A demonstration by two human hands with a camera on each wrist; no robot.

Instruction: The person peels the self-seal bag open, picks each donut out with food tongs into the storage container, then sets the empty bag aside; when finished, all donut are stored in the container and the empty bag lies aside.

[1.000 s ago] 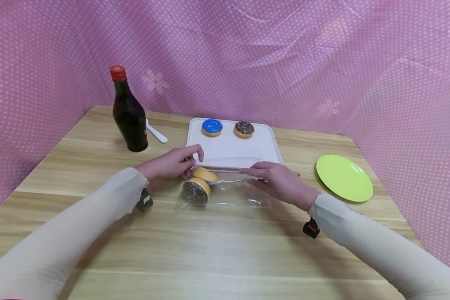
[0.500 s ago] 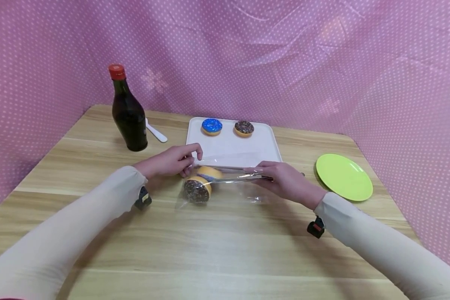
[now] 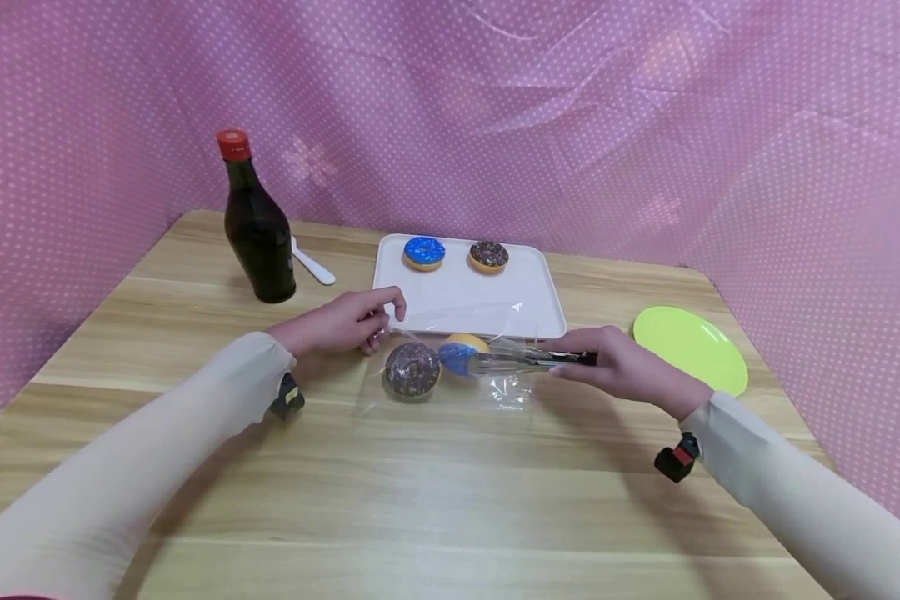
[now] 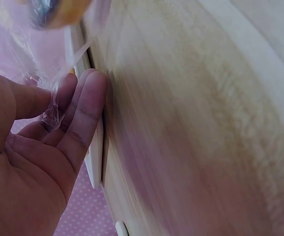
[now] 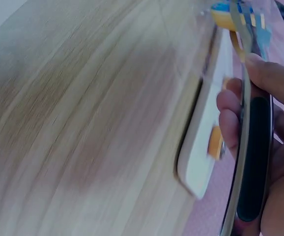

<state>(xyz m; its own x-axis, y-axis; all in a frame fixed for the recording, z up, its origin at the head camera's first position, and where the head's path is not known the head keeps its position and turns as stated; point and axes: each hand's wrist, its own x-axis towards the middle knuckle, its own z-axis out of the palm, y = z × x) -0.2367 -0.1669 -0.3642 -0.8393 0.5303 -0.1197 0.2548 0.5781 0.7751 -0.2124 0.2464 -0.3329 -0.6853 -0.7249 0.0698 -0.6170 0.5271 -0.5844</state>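
My left hand (image 3: 345,322) pinches the edge of a clear plastic bag (image 4: 53,110) between thumb and fingers. Inside the bag in the head view, a chocolate-glazed doughnut (image 3: 412,371) lies with its glaze up. To its right, a blue-glazed doughnut (image 3: 455,357) stands tilted, its orange side showing. My right hand (image 3: 607,360) grips metal tongs (image 5: 254,162) with black handle panels. The fork-like tips of the tongs are at the blue doughnut's right side; whether they clamp it I cannot tell.
Behind the bag lies a white tray (image 3: 465,304) with another blue doughnut (image 3: 423,252) and another chocolate doughnut (image 3: 489,257). A dark bottle (image 3: 260,237) with a red cap stands at left, beside a white knife-like utensil (image 3: 313,262). A green plate (image 3: 693,350) is at right.
My right hand and the tongs have moved right, toward the bag's opening. The blue doughnut has shifted right, while the chocolate one has tipped over to lie flat. My left hand has stayed put.
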